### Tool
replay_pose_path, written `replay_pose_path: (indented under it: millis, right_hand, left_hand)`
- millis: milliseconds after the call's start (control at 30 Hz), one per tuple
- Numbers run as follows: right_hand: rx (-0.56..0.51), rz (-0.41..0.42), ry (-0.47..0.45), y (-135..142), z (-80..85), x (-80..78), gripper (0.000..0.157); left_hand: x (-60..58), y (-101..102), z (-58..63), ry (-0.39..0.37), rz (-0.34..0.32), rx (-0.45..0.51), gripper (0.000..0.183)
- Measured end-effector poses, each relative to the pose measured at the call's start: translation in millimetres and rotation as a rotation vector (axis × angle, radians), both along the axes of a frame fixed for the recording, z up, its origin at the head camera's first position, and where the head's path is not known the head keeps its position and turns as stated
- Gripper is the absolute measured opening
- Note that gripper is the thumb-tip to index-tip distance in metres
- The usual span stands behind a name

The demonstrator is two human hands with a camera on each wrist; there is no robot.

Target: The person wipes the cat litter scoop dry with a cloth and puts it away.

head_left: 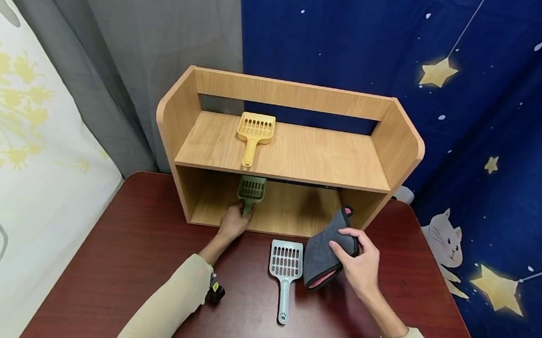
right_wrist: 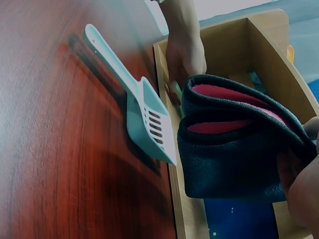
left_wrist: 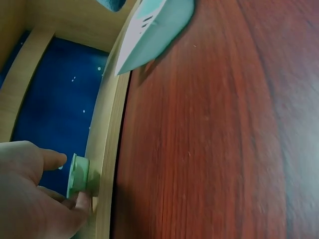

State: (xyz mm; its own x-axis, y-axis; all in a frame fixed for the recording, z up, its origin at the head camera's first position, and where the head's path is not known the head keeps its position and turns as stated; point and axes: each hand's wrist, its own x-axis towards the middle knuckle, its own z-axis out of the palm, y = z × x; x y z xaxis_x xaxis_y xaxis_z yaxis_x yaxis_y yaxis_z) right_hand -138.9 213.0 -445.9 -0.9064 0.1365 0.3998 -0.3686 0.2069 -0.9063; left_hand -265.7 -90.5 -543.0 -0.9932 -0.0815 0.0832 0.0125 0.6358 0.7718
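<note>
On the lower shelf lies a green litter scoop (head_left: 252, 189), slotted end toward the back. My left hand (head_left: 234, 223) holds its handle at the shelf's front edge; in the left wrist view the fingers (left_wrist: 82, 204) are right at the scoop (left_wrist: 79, 174). My right hand (head_left: 361, 258) grips a folded dark grey cloth (head_left: 328, 253) with black edging and a pink inner side, thumb on the near face. In the right wrist view the cloth's folds (right_wrist: 229, 169) show pink between them. A pale blue litter scoop (head_left: 286, 265) lies on the table just left of the cloth.
The two-level wooden shelf (head_left: 289, 178) stands at the back of the dark red table (head_left: 158, 266). A yellow litter scoop (head_left: 255, 130) rests on its upper board. Blue and grey curtains (head_left: 320, 35) hang behind, with a white patterned cloth (head_left: 21, 181) at the left.
</note>
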Motion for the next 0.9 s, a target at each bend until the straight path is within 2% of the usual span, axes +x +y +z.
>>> replay_pose_path:
  millis: [200, 333, 433, 567, 700, 900]
  right_hand:
    - [0.024, 0.048, 0.001, 6.9, 4.3, -2.3, 0.032]
    - [0.073, 0.096, -0.004, 14.9, 5.7, -4.4, 0.033]
    - [0.114, 0.141, 0.012, 25.5, -3.4, -11.9, 0.034]
    - [0.159, 0.217, 0.063, 40.8, -16.3, -23.4, 0.034]
    - [0.180, 0.292, 0.076, 50.3, -15.2, -26.8, 0.033]
    - [0.220, 0.336, 0.090, 58.9, -8.1, -30.8, 0.034]
  left_hand:
    - [10.0, -7.3, 3.8, 0.052, -0.023, -0.068, 0.052]
    - [22.4, -9.5, 9.1, 0.135, -0.045, -0.131, 0.059]
    - [34.6, -7.8, 14.4, 0.231, -0.082, -0.181, 0.065]
    - [51.9, -0.5, 21.2, 0.311, -0.148, -0.206, 0.069]
    - [68.4, 9.7, 26.7, 0.326, -0.210, -0.203, 0.074]
    - [90.2, 26.5, 27.4, 0.250, -0.265, -0.228, 0.082]
